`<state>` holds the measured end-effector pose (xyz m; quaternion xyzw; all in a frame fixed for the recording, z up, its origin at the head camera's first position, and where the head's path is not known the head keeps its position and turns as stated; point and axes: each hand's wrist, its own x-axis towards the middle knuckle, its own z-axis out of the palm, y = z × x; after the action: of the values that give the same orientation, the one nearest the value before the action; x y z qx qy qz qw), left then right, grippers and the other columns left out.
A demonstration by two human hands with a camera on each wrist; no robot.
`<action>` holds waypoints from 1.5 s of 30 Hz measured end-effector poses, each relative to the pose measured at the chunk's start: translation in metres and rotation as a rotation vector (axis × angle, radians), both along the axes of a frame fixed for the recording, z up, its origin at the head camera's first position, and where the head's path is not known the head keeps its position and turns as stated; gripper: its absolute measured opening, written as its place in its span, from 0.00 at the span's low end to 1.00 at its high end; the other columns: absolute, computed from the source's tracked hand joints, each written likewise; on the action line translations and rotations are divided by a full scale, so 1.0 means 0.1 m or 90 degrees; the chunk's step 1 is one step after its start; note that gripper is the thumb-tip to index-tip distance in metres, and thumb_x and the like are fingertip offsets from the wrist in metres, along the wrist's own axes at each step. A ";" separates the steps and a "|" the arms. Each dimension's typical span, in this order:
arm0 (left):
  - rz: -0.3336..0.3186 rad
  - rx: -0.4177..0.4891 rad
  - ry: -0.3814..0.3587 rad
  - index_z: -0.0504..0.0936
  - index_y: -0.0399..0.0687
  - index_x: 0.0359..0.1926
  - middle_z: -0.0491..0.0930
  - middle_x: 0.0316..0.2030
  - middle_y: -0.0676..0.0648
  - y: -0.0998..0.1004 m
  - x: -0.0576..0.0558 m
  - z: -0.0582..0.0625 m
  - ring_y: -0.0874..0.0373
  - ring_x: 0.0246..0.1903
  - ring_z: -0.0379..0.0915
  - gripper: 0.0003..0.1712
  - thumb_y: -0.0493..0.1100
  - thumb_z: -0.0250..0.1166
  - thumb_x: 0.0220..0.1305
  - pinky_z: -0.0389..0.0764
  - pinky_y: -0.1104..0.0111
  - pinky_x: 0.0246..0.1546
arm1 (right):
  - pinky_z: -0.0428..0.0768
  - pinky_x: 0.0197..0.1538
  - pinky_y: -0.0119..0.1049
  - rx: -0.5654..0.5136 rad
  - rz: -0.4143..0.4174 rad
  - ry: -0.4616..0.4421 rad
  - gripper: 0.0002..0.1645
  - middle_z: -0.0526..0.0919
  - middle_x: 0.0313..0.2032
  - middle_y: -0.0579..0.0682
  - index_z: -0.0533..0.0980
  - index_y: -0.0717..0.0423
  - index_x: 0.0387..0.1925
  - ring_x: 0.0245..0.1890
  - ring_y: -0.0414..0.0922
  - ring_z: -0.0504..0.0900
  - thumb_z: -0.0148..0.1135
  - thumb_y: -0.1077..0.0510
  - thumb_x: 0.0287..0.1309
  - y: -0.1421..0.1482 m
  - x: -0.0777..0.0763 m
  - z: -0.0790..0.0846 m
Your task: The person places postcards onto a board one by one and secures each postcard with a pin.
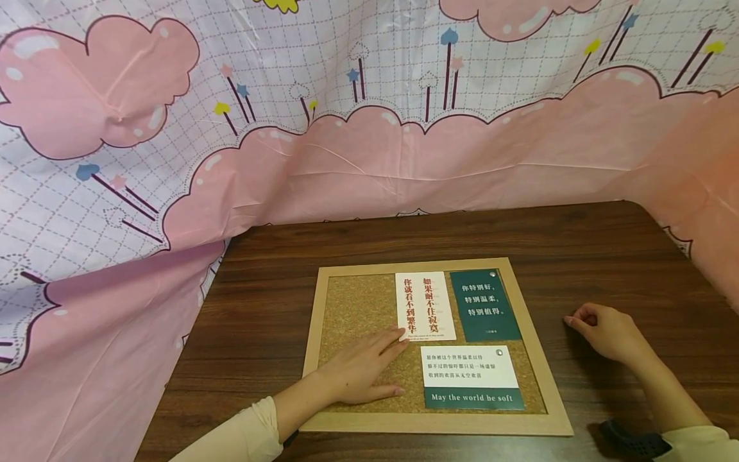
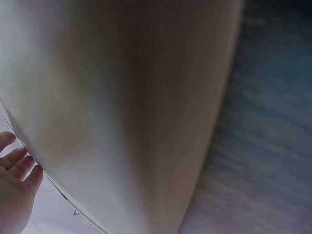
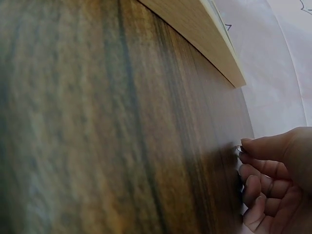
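Note:
My left hand [image 1: 360, 369] lies flat on the cork board [image 1: 358, 308], its fingers stretched toward a white card with red characters [image 1: 424, 308]. The fingertips touch that card's lower left corner. To the right of the board, just above the table, my right hand [image 1: 606, 330] pinches a small shiny pin [image 3: 238, 148] between thumb and forefinger; most of it is hidden. A dark green card [image 1: 487, 308] has a round silver pin [image 1: 492, 274] in its upper right corner. Below, a white-and-green card [image 1: 470, 369] bears another silver pin [image 1: 499, 352]. No pin shows on the red-lettered card.
A light wooden frame [image 1: 433, 423] borders the board, which lies on a dark wood table [image 1: 265, 321]. Behind and at the sides hangs a pink and white patterned cloth [image 1: 369, 154]. A black band [image 1: 632, 443] circles my right wrist.

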<state>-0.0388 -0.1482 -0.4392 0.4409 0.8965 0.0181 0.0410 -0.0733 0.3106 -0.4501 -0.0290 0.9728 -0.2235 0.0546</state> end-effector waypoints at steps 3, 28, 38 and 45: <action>0.000 0.004 0.001 0.56 0.47 0.75 0.55 0.74 0.44 0.00 0.00 -0.01 0.49 0.73 0.53 0.46 0.71 0.47 0.67 0.68 0.54 0.66 | 0.60 0.26 0.35 0.000 0.002 0.007 0.17 0.69 0.19 0.46 0.75 0.59 0.30 0.22 0.42 0.64 0.55 0.50 0.68 -0.01 0.00 0.00; 0.004 -0.015 -0.015 0.56 0.47 0.75 0.54 0.74 0.44 0.01 -0.01 0.00 0.49 0.73 0.52 0.46 0.71 0.46 0.67 0.65 0.55 0.69 | 0.62 0.25 0.35 -0.006 0.000 0.003 0.20 0.70 0.19 0.46 0.76 0.60 0.30 0.21 0.42 0.66 0.54 0.47 0.69 -0.03 -0.05 0.09; 0.006 -0.011 -0.018 0.56 0.47 0.74 0.55 0.74 0.44 0.02 0.00 0.02 0.49 0.73 0.53 0.46 0.71 0.47 0.67 0.66 0.55 0.68 | 0.63 0.23 0.36 -0.030 -0.007 0.059 0.23 0.72 0.20 0.49 0.75 0.64 0.34 0.21 0.43 0.67 0.52 0.46 0.70 -0.30 -0.28 0.45; 0.004 -0.015 -0.022 0.56 0.47 0.75 0.55 0.74 0.44 0.02 -0.01 0.02 0.49 0.73 0.53 0.46 0.71 0.47 0.67 0.66 0.55 0.68 | 0.65 0.22 0.36 -0.050 0.006 0.073 0.22 0.71 0.21 0.50 0.76 0.63 0.35 0.22 0.44 0.68 0.54 0.46 0.69 -0.54 -0.49 0.67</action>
<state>-0.0396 -0.1464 -0.4367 0.4373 0.8971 0.0151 0.0621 -0.1218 0.2564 -0.3829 -0.0487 0.9646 -0.2593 -0.0011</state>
